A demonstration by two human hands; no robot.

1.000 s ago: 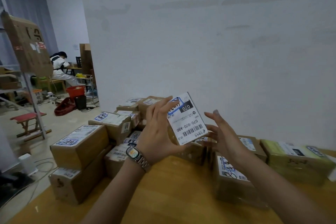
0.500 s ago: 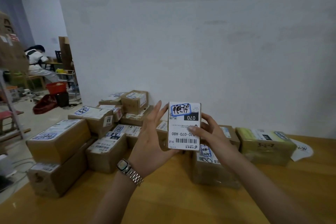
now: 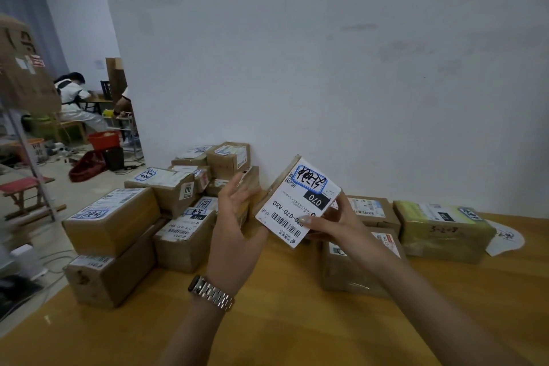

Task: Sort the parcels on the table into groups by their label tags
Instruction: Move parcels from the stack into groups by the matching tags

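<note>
Your right hand [image 3: 335, 224] pinches the small brown cardboard parcel [image 3: 297, 202] with a white 070 label at 12 o'clock over the wooden table [image 3: 267, 324]. Your left hand [image 3: 237, 217], straight-fingered, flanks it at 9 o'clock. That light pinch could slip.

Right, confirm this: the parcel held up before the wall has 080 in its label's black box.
Wrong number: the black box on the parcel reads 070, not 080, as the head view shows. It is held up before the wall.
</note>
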